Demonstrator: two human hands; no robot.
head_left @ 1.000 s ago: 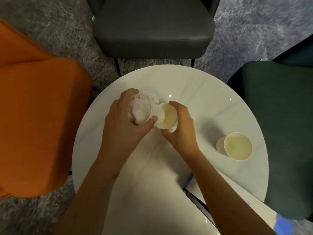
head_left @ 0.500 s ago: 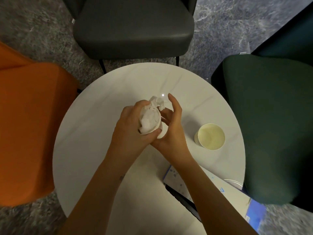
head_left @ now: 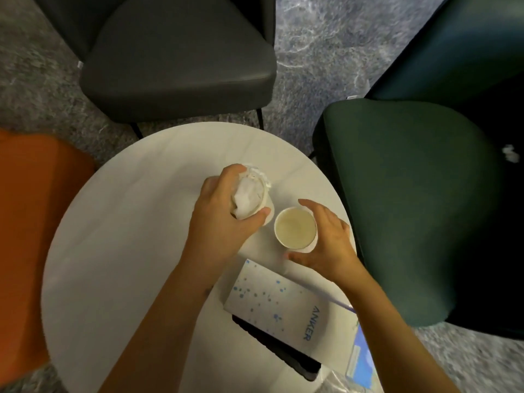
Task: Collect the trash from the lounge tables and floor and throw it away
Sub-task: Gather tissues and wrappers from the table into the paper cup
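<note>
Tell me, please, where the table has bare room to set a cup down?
Free: the table's left half, beside the orange chair, and its far edge before the grey chair. Crowded: the right, with both hands, cups and the Anker box.

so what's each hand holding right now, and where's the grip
Left hand holds the tissue-stuffed cup around its side wall. Right hand curls around the empty cup, not clearly closed.

Table (head_left: 119,251): one, round, white.
Chairs: three — one dark grey (head_left: 181,69), one green (head_left: 411,199), one orange (head_left: 31,217).
Paper cups: two — one stuffed with crumpled tissue (head_left: 251,198), one open (head_left: 295,227) (a further cup nested under the stuffed one cannot be told).
Boxes: one white, printed ANKER (head_left: 286,304).
Hands: two — left (head_left: 224,219), right (head_left: 326,245).
</note>
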